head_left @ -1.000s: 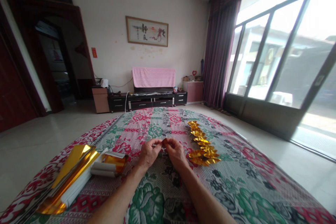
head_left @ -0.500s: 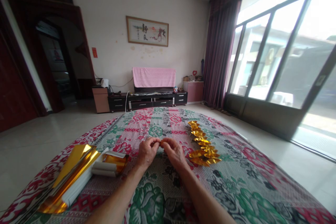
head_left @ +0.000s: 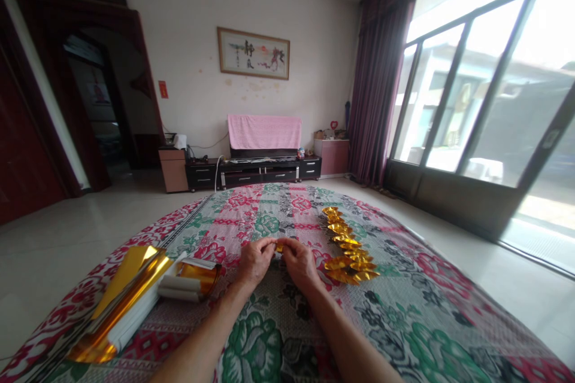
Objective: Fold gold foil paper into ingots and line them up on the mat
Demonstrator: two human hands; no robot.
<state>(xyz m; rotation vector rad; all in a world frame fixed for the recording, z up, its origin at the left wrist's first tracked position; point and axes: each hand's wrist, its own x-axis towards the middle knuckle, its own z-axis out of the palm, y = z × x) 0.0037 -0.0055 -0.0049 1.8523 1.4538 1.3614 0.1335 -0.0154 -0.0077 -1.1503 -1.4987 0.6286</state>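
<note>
Gold foil piece (head_left: 280,248), small and mostly hidden, is pinched between the left hand (head_left: 257,261) and the right hand (head_left: 300,260), above floral woven cloth (head_left: 251,347) at the clock's centre. Crinkled, pointed foil shapes (head_left: 349,244) are lined up at three o'clock; curled, white-backed gold sheets (head_left: 126,304) are laid towards eight.

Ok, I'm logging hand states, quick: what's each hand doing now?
Left hand: closed, pinching a small gold piece.
Right hand: closed, pinching the same piece.
</note>
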